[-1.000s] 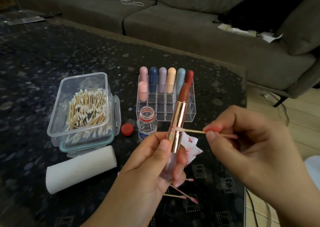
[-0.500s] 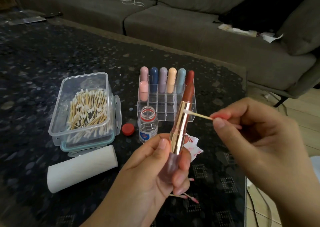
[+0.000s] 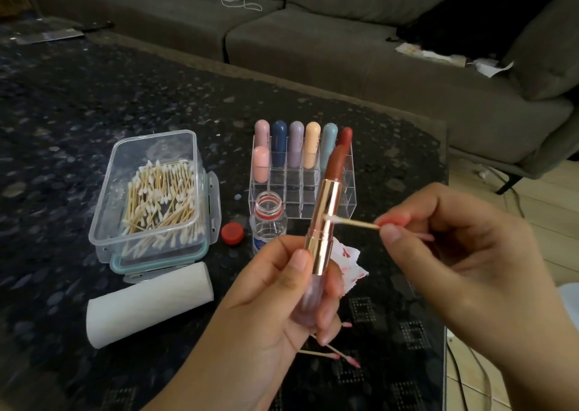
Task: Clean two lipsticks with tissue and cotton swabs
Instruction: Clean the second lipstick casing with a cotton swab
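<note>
My left hand grips the clear base of an open lipstick, upright, with a gold tube and a brown-red bullet raised. My right hand pinches a cotton swab by its wooden stick; the white tip touches the gold tube's right side. A red-stained tissue lies on the table just behind the lipstick. Used swabs with pink tips lie below my left hand.
A clear box of cotton swabs stands at left, a tissue roll in front of it. An open small bottle and its red cap sit mid-table. A clear organizer holds several capped lipsticks. A grey sofa lies behind.
The swab tip slid from low on the gold tube up to its top, then back down to the middle. My left hand kept the lipstick nearly still.
</note>
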Demonstrator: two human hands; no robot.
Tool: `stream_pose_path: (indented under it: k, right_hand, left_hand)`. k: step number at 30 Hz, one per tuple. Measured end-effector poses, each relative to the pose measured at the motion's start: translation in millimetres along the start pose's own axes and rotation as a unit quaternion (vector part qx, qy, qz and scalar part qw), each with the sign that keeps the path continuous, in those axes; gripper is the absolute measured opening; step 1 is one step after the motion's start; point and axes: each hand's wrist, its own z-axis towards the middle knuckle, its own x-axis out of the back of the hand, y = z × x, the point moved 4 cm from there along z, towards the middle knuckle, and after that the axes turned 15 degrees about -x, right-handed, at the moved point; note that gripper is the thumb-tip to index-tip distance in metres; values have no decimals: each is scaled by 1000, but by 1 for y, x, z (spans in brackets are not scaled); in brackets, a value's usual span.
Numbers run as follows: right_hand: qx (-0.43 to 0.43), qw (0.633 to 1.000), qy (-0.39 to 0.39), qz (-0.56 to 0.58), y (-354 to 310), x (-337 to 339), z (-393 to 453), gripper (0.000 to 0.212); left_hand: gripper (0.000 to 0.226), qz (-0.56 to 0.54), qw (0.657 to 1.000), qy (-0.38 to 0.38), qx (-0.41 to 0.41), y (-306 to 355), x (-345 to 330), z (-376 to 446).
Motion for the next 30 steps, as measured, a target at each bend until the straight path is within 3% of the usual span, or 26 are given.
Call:
stream_pose_path:
  k: [10,14,19,21,30]
  right_hand:
    - [7,999,20,-47,-3,-2,-2,7]
    - [11,998,-1,-56,-3,-5,-2,7]
    - [9,998,30,-61,-3,-3,-1,7]
    - [11,998,15,-57,-3,-4,-2,7]
    - [8,999,-6,-35,-1,-4,-1,6]
  left_hand:
    - [11,181,980,39,-78,7,0,-1]
    - [13,192,977,51,-79,7,1,-2]
    - [7,182,978,69,-73,9,0,-1]
    - [15,177,979,79,-68,9,0,-1]
    - [15,166,981,69,-68,11,-3,0]
